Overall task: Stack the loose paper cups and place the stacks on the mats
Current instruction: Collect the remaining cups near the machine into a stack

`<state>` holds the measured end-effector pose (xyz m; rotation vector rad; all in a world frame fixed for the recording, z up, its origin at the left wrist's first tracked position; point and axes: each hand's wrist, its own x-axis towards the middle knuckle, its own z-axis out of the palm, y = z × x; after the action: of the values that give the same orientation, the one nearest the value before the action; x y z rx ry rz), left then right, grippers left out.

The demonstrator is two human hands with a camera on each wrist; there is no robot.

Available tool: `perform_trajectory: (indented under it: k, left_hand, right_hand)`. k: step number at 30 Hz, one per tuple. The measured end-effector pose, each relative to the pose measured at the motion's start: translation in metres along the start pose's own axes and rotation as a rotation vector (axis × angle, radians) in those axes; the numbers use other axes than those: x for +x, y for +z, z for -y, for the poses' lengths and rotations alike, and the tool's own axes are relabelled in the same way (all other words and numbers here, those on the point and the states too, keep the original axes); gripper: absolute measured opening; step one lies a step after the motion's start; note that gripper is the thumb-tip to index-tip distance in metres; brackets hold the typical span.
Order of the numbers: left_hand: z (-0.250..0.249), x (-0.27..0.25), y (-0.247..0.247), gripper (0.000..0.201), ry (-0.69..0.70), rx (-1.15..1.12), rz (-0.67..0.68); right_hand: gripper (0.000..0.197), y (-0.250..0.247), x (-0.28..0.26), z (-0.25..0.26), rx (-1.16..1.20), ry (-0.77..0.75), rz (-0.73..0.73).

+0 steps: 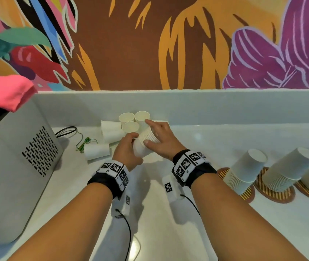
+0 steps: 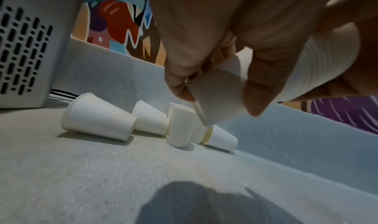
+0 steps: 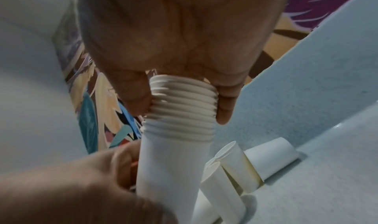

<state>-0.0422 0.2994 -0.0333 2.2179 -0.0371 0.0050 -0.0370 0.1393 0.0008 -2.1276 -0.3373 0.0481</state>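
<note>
While both hands grip one tilted stack of paper cups (image 1: 144, 143) above the worktop (image 1: 225, 147), the left hand (image 1: 126, 150) wraps its base and the right hand (image 1: 162, 141) pinches its ribbed rims, just in front of the loose paper cups (image 1: 112, 133).

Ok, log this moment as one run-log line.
left hand: holds stack base | right hand: grips cup stack at rims | loose cups: on counter | mats: three stacks placed

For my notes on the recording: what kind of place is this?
Probably a café or drinks counter. A pale stone-like counter runs below a bright painted mural, a grey vented appliance stands at the left, and stacks of paper cups sit on round mats.
</note>
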Motion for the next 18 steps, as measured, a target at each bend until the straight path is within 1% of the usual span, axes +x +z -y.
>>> perform_trajectory:
  k: [3,8,11,14,16,18]
  left_hand:
    - [-0.002,-0.004,0.004,0.073,-0.020,0.044,-0.001]
    - [-0.022,-0.012,0.009,0.067,-0.075,-0.094,-0.030]
    - [-0.041,-0.016,0.016,0.066,-0.085,-0.167,-0.078]
    - [-0.059,-0.022,0.027,0.068,-0.130,-0.272,-0.181]
    - [-0.073,-0.029,0.038,0.072,-0.128,-0.339,-0.234]
    - [-0.085,-0.036,0.055,0.075,-0.130,-0.407,-0.257]
  right_hand:
    - [0.055,-0.018,-0.009,0.001,0.019,0.005,-0.089]
    - [0.050,-0.037,-0.025,0.003,0.096,0.007,-0.149]
    - [0.052,-0.052,-0.037,0.000,0.082,0.014,-0.127]
    - [0.062,-0.072,-0.053,-0.006,-0.021,0.018,-0.050]
    - [0.069,-0.087,-0.067,-0.011,-0.060,0.023,-0.008]
    - [0.072,-0.104,-0.081,-0.017,-0.099,0.012,-0.013]
